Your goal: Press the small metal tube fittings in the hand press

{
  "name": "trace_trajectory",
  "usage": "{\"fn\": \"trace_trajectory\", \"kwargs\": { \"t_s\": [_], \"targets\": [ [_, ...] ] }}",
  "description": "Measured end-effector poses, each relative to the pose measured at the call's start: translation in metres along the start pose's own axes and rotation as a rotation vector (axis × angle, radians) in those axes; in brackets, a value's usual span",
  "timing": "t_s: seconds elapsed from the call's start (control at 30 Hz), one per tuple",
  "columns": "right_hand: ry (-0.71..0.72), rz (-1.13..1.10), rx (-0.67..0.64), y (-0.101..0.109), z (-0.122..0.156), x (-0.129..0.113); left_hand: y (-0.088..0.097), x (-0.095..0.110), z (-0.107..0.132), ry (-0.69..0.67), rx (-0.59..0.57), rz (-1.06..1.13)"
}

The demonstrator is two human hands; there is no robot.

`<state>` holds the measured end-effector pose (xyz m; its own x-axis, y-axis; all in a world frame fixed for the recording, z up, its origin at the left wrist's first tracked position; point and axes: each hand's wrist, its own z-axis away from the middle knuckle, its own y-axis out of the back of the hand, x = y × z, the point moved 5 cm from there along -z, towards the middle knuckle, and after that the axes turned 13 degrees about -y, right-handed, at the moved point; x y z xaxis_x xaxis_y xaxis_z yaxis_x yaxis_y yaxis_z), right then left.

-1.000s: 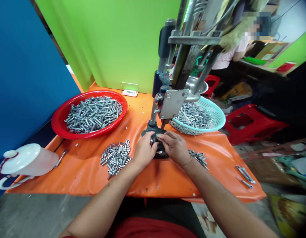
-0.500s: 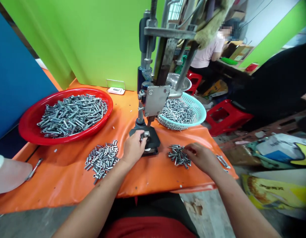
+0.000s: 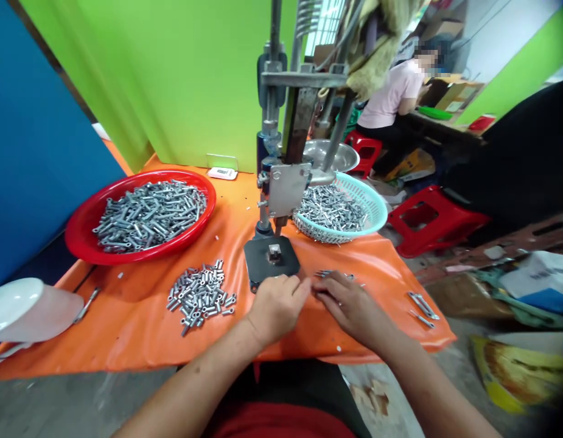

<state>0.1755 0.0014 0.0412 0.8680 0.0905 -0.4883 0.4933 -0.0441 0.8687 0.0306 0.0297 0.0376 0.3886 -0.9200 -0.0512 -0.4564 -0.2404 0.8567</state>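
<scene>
My left hand [image 3: 281, 304] is closed in front of the press base, its fingertips close to those of my right hand. My right hand [image 3: 347, 304] is also closed, the fingers bent together over the small pile of metal pins [image 3: 324, 274], which it mostly covers. Whatever either hand grips is too small or hidden to make out. Behind them stands a hand press [image 3: 289, 188] with a dark base plate [image 3: 258, 261] and a small metal block [image 3: 274, 253] on it. To the left lies a heap of short metal tubes [image 3: 201, 295].
A red basin [image 3: 73, 234] full of metal tubes stands at the left, a light blue basket [image 3: 375, 210] of metal pieces behind the press. A white jug [image 3: 48, 310] lies at the left edge. Several loose pins [image 3: 422, 307] rest at the right. Another person [image 3: 393, 91] sits behind.
My left hand has left the press base and come toward me and to the right. My right hand has shifted left, and the two hands now meet. The view has shifted slightly.
</scene>
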Motion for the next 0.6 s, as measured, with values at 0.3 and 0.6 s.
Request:
{"fn": "trace_trajectory", "kwargs": {
  "t_s": [0.3, 0.6],
  "targets": [
    [-0.188, -0.595, -0.026, -0.014, -0.038, -0.018, -0.003, -0.034, 0.014, 0.358, 0.089, 0.521],
    [-0.138, -0.763, 0.152, -0.018, -0.095, -0.020, -0.016, -0.081, 0.011, 0.760, 0.483, 0.626]
  ]
}}
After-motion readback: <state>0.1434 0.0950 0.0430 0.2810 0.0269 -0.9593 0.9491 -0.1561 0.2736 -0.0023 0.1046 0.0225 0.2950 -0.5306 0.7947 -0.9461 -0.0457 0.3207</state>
